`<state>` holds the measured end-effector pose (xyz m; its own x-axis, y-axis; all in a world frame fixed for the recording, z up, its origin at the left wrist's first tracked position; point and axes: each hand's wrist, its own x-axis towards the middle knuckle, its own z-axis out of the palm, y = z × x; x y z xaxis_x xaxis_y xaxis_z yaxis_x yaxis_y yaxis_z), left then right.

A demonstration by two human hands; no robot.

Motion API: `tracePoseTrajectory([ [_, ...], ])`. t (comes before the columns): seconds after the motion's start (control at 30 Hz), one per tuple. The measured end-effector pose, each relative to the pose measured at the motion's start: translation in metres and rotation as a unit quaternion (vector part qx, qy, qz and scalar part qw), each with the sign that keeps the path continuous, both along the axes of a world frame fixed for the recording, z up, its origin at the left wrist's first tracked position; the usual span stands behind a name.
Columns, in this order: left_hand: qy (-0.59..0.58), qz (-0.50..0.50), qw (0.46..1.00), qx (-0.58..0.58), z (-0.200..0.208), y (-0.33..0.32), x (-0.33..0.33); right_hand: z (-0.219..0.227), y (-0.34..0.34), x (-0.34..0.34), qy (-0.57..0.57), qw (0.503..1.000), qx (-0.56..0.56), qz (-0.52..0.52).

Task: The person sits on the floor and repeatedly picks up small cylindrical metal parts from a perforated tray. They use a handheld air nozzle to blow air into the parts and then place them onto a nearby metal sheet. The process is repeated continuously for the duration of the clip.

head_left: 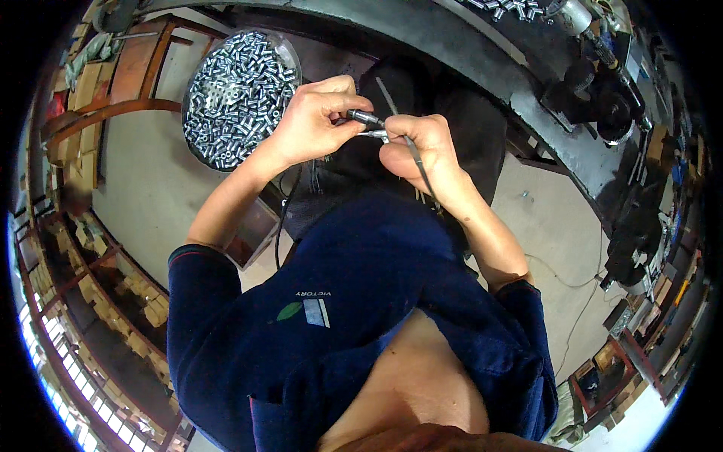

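Note:
In front of my lap my two hands are close together with fingers pinched. My left hand [316, 120] grips a short dark cylindrical piece with a metallic band [365, 117], which points toward my right hand. My right hand [425, 147] holds a long thin grey metal rod, flat like a file [413, 149], slanting from upper left to lower right. A small shiny metal part [374, 134] shows between the fingertips of both hands; which hand bears it I cannot tell. The inner fingers of both hands are partly hidden.
Left of my left hand is a round tub [295, 56] heaped with small silvery metal sleeves [241, 98]. A dark workbench [422, 30] runs across the far side, with a black machine with knobs [602, 105] at right. A wooden chair [139, 60] and shelves with boxes stand left.

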<state>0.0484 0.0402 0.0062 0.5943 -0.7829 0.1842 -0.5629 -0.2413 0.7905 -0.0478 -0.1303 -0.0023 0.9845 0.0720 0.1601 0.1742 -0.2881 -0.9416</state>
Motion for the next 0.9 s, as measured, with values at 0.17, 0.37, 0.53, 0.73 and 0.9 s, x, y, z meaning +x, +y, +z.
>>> tracePoseTrajectory([
  [0.17,-0.154,-0.058,0.986,-0.004,0.009,-0.009,0.003,-0.004,-0.005,-0.003,0.009,1.0,-0.014,-0.007],
  [0.37,-0.231,-0.075,0.97,-0.017,0.006,-0.017,-0.001,-0.007,-0.003,-0.006,0.043,0.998,0.042,-0.024],
  [0.53,-0.166,-0.102,0.981,-0.017,0.006,-0.02,0.005,-0.021,-0.005,-0.008,0.051,0.992,0.105,-0.042],
  [0.73,0.325,-0.061,0.943,-0.04,-0.001,-0.015,0.004,-0.026,-0.009,-0.01,-0.029,0.996,0.057,-0.057],
  [0.9,0.427,-0.038,0.901,-0.072,-0.01,-0.022,0.0,-0.034,-0.006,-0.011,-0.057,0.995,0.063,-0.058],
])
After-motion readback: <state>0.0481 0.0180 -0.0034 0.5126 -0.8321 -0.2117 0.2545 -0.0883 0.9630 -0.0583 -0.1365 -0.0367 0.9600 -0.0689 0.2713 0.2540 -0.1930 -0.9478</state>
